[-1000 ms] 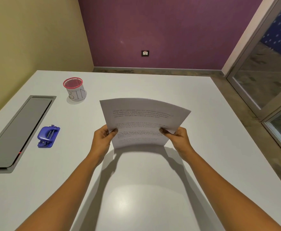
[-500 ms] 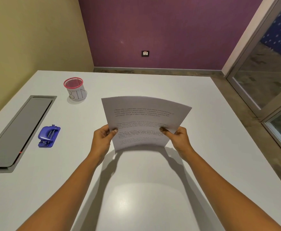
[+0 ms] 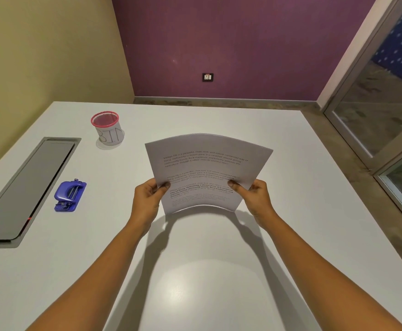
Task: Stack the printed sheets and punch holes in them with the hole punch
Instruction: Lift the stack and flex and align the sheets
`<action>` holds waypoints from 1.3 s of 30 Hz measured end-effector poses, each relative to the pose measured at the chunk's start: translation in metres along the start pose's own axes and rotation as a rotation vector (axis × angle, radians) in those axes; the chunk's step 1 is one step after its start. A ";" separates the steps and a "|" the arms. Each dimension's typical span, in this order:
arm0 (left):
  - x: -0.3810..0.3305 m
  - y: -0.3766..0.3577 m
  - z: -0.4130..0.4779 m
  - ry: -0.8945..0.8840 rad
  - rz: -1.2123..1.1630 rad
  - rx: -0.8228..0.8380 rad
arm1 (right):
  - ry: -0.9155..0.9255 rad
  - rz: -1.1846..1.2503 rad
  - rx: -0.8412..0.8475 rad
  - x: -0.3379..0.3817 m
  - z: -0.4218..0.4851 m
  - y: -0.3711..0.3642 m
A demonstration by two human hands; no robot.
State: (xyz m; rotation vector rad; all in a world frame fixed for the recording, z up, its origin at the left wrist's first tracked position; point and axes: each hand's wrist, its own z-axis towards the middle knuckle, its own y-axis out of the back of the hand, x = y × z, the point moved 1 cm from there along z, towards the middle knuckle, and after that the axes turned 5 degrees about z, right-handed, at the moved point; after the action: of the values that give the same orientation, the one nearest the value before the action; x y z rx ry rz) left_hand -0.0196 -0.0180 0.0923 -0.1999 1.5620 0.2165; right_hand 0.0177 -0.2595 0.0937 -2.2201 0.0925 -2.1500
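Holding a thin stack of white printed paper sheets (image 3: 207, 173) upright over the middle of the smooth white desk (image 3: 219, 271), printed side toward the camera. Left hand (image 3: 147, 201) pinching the stack's left edge, thumb on the front face, remaining digits hidden behind the paper. Right hand (image 3: 257, 199) pinching the right edge the same way. Bowing the stack between the two grips, so that the lower edge arches clear of the desk at its middle; cannot tell whether the bottom corners touch the surface.

Judging by this: still at the stacking step, squaring the sheets, with no punching begun. Lying untouched near the left edge of the desk, well apart from both hands: a small blue plastic hole punch (image 3: 70, 195), just beside a long grey recessed cable-tray lid (image 3: 25, 187). Standing toward the far left corner: a red-rimmed mesh cup marked "BIN" (image 3: 108, 130).

Next, probably: relaxing the bow, tapping the lower edge flat on the desk until the sheets align, then keeping one hand clamped on the stack while the other fetches the punch. Calling for a steady pinch throughout, since loose sheets slide easily out of register.
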 end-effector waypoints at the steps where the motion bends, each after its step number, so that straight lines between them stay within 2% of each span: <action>1: -0.001 0.000 0.000 -0.004 -0.002 -0.005 | 0.006 0.002 -0.006 0.001 0.001 0.000; 26: 0.008 0.003 -0.005 0.041 0.122 0.017 | -0.051 -0.060 0.005 -0.014 0.000 0.006; 39: 0.014 0.006 -0.008 0.058 0.166 -0.048 | -0.075 -0.082 -0.002 -0.020 -0.002 0.008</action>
State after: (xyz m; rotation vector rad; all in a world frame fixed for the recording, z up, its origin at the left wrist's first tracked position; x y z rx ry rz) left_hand -0.0286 -0.0144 0.0780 -0.1147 1.6336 0.3816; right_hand 0.0147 -0.2663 0.0728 -2.3424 0.0011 -2.1029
